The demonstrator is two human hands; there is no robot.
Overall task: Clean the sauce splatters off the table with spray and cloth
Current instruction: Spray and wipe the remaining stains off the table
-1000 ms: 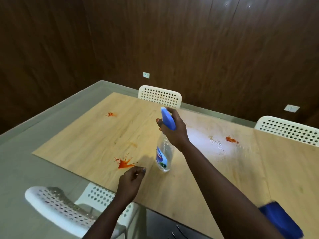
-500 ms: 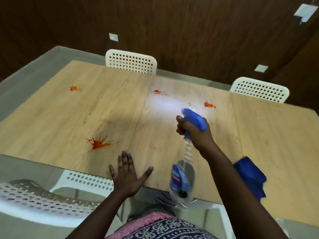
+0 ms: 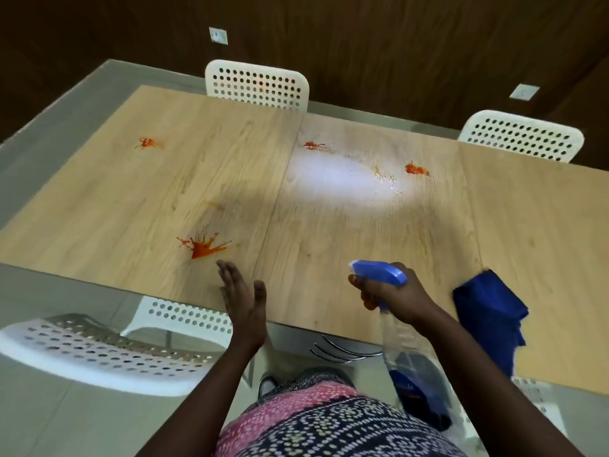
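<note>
Orange sauce splatters [image 3: 202, 248] dot the pale wooden table [image 3: 329, 245]: spraying stage. Right hand [image 3: 392, 296] grips the blue-topped clear spray bottle [image 3: 407, 341]; left hand [image 3: 242, 296] hovers flat-fingered, empty. Next, likely aim leftward at the near splatter.

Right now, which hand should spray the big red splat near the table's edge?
The right hand, probably. It already grips the spray bottle, with its nozzle pointing left toward the big splat. The left hand is nearer the splat, but open and holding nothing.
</note>
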